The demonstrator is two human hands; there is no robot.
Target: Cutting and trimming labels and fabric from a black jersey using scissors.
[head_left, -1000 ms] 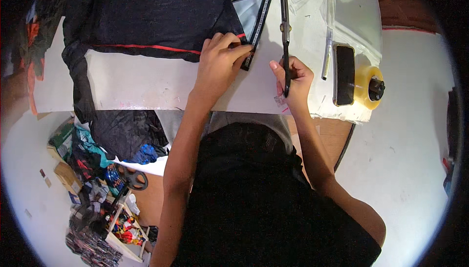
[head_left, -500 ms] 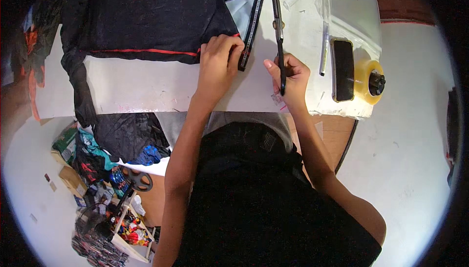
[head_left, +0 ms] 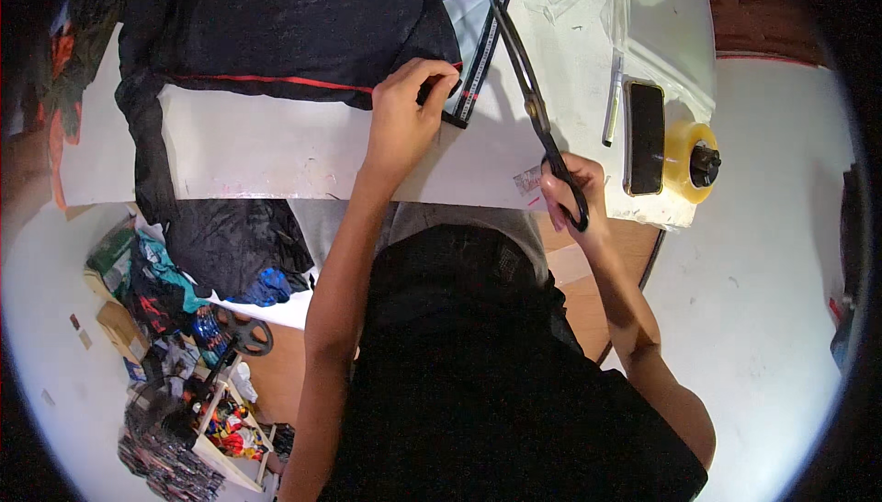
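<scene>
My left hand [head_left: 409, 116] pinches the black garment [head_left: 276, 15] at the lower right, beside a pale triangular piece [head_left: 464, 33] edged with a printed tape [head_left: 478, 70]. A red stripe runs along the garment's lower part. My right hand [head_left: 579, 194] grips long black scissors [head_left: 535, 107] by the handles, low at the table's front edge. The blades point up and left, their tips over the pale piece near its taped edge. A small clear printed scrap [head_left: 525, 183] lies left of my right hand.
On the white table [head_left: 257, 153], at right, lie a pen [head_left: 613, 112], a phone [head_left: 643, 139], a yellow tape roll [head_left: 689, 162] and clear plastic sheeting [head_left: 661, 24]. Clothes [head_left: 211, 245] are heaped below the front edge, with a wooden crate [head_left: 225, 456] of colourful items at lower left.
My right hand has moved down and toward me, lowering the scissors; their tips have swung left onto the pale piece. My left hand still grips the fabric at much the same spot.
</scene>
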